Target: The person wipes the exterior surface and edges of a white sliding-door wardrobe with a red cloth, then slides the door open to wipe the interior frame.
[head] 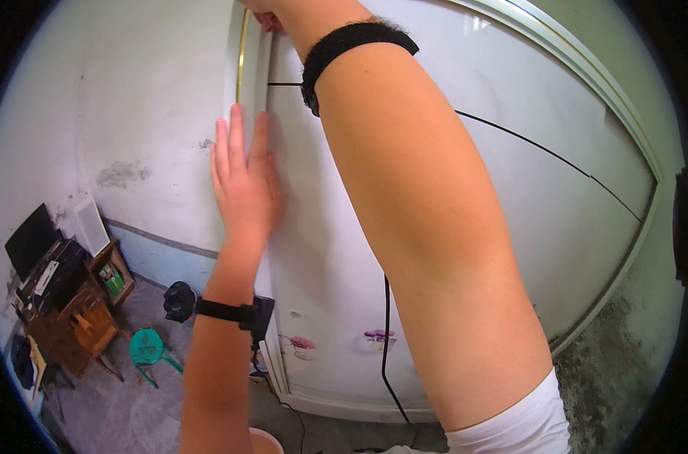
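Observation:
A tall white wardrobe (321,238) with glossy door panels fills the middle and right. My left hand (246,176) lies along its left side frame, fingers stretched out and apart, holding nothing; whether the palm presses on the surface is hard to tell. Above the fingertips runs a narrow gold-coloured strip (241,62) on the frame's edge. At the top rim my right hand (270,17) is mostly cut off, near that same frame; its fingers and anything in them are hidden. My right forearm crosses in front of the wardrobe. Black straps circle both wrists.
At the left, a wooden desk (66,335) bears a dark monitor (33,241), beside a white box-shaped unit (88,224). A green stool (147,347) and a black bag (180,301) stand on the floor. A black cable (386,340) hangs before the wardrobe; another cord (290,407) trails below.

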